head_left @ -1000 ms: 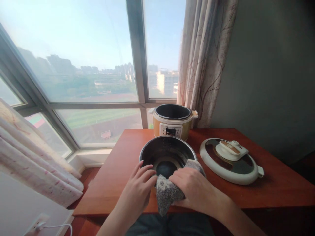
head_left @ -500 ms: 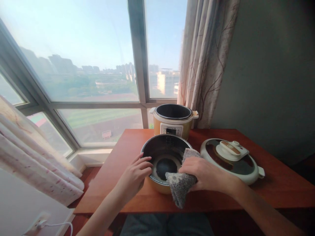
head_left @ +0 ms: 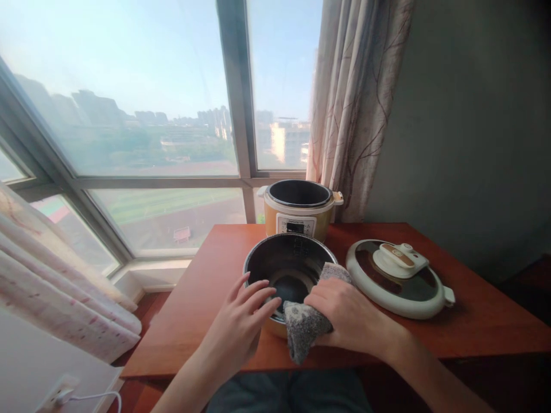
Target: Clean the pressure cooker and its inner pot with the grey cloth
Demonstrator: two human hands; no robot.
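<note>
A dark-lined inner pot (head_left: 275, 258) stands near the front of the wooden table, its opening facing up. My right hand (head_left: 344, 312) is closed round a grey cloth (head_left: 303, 330) at the pot's right front rim; one end of the cloth sticks up above the fingers and the rest hangs over the rim. At the left front rim, my left hand (head_left: 243, 321) has its fingers spread over the edge and holds nothing. Whether those fingertips touch the pot I cannot tell.
Behind the pot stands the pressure cooker body (head_left: 297, 215), open on top. Its lid (head_left: 394, 281) lies to the right, handle upward. Both rest on the wooden table (head_left: 181, 321), with windows behind and a curtain (head_left: 355, 103). A plugged-in cord (head_left: 94, 396) shows low on the left.
My left hand has moved slightly right and its fingers are more spread. The right hand, with the cloth, has shifted slightly left and down along the rim. The whole view has drifted slightly.
</note>
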